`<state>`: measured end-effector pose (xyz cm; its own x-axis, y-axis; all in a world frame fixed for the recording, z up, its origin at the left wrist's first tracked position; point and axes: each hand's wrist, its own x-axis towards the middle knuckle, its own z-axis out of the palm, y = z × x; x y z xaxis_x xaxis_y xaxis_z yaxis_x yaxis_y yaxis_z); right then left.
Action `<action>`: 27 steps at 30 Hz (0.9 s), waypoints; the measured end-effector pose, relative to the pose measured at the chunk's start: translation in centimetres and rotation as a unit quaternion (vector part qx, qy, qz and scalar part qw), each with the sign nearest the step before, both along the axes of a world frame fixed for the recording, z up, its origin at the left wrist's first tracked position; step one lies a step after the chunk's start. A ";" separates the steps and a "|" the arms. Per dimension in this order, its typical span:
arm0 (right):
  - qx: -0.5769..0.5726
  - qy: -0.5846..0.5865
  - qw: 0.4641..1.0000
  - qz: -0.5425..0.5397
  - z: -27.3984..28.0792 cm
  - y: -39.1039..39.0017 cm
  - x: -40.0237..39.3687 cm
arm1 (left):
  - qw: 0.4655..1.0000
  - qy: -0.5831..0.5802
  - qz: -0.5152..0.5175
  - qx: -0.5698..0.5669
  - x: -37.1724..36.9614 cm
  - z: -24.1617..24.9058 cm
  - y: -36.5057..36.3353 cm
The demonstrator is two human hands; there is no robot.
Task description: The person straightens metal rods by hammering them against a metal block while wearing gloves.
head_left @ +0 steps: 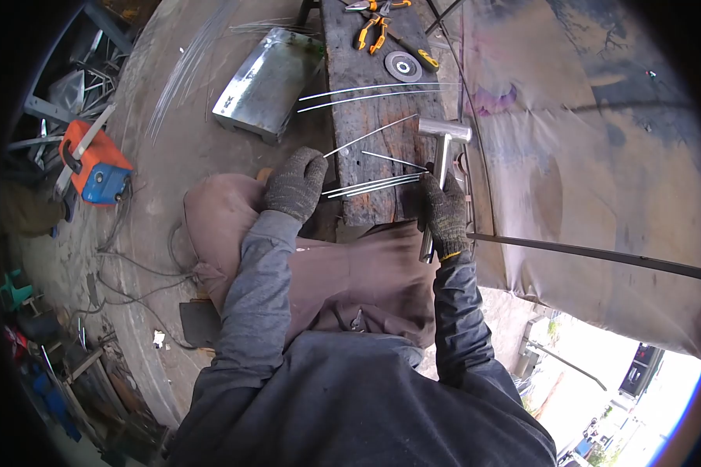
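Observation:
My left hand [296, 184], in a dark knitted glove, is closed on the near end of a thin metal rod [370, 135] that slants over the wooden bench [358, 159]. My right hand [445, 212], gloved as well, grips a metal hammer [442, 159] by its handle, with the head up at the bench's right edge. Between my hands, several thin rods [374, 186] lie across the near end of the bench. A short rod [393, 161] rests just beyond them. Two longer rods [382, 95] stretch across the bench farther away.
At the bench's far end are orange-handled pliers [372, 35], a grinding disc [403, 67] and a yellow-handled tool [427, 60]. A sheet-metal box [269, 82] stands left of the bench. An orange and blue machine [97, 165] with cables sits on the left floor.

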<state>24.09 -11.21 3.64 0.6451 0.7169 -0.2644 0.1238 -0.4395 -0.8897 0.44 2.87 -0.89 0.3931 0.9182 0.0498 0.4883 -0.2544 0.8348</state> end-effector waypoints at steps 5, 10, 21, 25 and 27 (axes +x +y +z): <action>0.051 -0.179 0.980 0.069 -0.7 1.7 -0.4 | 1.000 -0.024 0.010 -0.011 0.0 0.7 0.1; -0.023 -0.173 0.981 0.081 -2.8 2.3 -0.6 | 0.999 -0.023 0.015 0.019 -0.1 -0.4 0.4; -0.032 -0.070 0.995 0.065 -3.3 1.3 -0.5 | 0.999 0.003 0.000 -0.044 0.0 -0.5 0.1; -0.023 -0.114 0.991 0.066 -4.1 1.2 -0.4 | 0.999 0.023 -0.013 -0.031 0.0 -0.4 0.1; -0.015 -0.136 0.988 0.070 -4.5 1.0 -0.2 | 0.999 -0.011 0.009 -0.051 0.1 -0.4 -0.1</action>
